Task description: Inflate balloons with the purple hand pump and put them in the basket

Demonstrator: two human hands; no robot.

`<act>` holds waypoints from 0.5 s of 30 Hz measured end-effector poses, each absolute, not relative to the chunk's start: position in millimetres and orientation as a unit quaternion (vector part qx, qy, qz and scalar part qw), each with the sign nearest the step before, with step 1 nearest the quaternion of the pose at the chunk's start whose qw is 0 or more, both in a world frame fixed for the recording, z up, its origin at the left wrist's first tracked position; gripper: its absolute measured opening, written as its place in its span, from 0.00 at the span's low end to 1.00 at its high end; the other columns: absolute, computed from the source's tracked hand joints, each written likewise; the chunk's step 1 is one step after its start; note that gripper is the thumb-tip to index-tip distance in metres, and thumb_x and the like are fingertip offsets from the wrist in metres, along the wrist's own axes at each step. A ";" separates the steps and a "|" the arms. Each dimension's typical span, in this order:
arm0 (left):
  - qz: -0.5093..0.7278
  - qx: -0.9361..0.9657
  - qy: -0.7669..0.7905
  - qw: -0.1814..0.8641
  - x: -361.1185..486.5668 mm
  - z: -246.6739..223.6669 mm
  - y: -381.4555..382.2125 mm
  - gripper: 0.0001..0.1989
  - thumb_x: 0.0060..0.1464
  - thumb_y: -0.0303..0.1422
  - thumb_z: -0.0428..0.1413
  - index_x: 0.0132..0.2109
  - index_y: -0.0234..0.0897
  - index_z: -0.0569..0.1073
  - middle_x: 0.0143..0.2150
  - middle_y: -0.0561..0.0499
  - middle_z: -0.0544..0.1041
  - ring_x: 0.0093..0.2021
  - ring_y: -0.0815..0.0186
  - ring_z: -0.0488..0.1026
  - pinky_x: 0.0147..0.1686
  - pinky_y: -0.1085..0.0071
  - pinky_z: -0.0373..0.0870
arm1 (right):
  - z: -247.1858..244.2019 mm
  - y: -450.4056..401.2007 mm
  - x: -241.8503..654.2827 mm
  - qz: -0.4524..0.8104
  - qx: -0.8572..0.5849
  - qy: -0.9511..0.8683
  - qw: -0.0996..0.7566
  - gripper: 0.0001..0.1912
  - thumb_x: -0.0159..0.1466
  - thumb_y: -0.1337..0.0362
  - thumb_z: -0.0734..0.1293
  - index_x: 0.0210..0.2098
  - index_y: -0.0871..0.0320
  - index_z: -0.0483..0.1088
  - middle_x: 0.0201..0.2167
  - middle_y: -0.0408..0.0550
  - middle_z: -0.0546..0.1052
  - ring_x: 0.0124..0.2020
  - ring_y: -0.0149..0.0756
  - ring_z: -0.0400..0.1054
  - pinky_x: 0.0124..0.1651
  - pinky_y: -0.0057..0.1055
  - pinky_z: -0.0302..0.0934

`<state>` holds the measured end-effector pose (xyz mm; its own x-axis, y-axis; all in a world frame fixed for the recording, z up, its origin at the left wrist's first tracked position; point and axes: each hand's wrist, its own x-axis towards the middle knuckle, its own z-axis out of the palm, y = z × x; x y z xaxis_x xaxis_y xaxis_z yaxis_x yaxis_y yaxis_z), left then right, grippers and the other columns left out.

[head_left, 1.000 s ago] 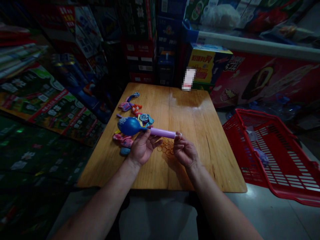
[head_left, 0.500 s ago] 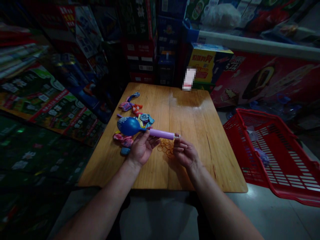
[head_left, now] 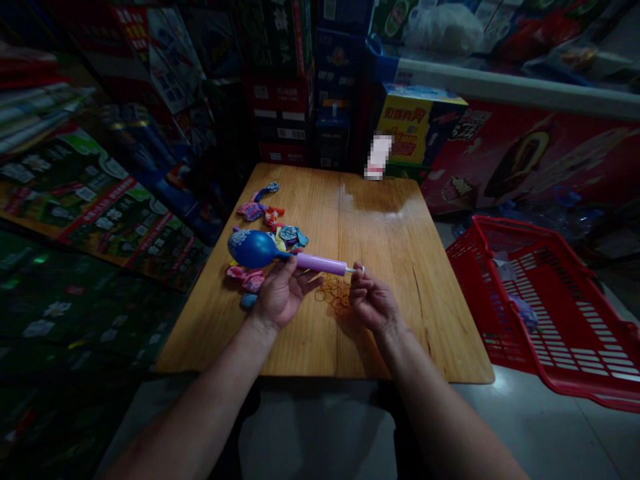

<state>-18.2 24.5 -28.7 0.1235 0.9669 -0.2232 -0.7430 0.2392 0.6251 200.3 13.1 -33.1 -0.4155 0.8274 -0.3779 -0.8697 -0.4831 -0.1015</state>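
A blue patterned balloon [head_left: 255, 249], partly inflated, sits on the end of a purple hand pump [head_left: 320, 264] above the table's left side. My left hand [head_left: 283, 293] grips the pump barrel where the balloon neck joins it. My right hand [head_left: 373, 303] pinches the pump's thin white rod and end ring [head_left: 356, 269] with its fingertips. Below the hands lies a small heap of orange rubber bands [head_left: 333, 295]. Several flat, uninflated balloons [head_left: 253, 212] lie on the wood beyond my left hand.
The wooden table [head_left: 400, 320] stands before me, with stacked printed cartons behind it and a yellow box [head_left: 413, 120] at its far corner. A red plastic basket [head_left: 515, 227] lies tilted on the floor to the right. Printed boards lean on the left.
The blue balloon has grown larger and its round end has shifted left. More of the white pump rod now shows, drawn out to the right by my right hand.
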 end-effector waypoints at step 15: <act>0.618 0.179 0.306 0.702 -28.3 -30.1 30.5 0.15 0.56 0.34 0.62 0.51 0.39 0.74 0.43 0.46 0.81 0.42 0.60 0.80 0.43 0.61 0.79 | -25.8 13.8 210.9 0.843 -0.146 0.038 0.516 0.12 0.72 0.73 0.54 0.44 0.62 0.68 0.27 0.41 0.75 0.16 0.17 0.61 0.22 0.16 0.60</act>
<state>-28.3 30.5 -30.1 0.0490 0.9768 -0.2086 -0.7576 0.1724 0.6296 210.9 13.8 -25.8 -0.4239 0.8595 -0.2855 -0.8819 -0.4636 -0.0862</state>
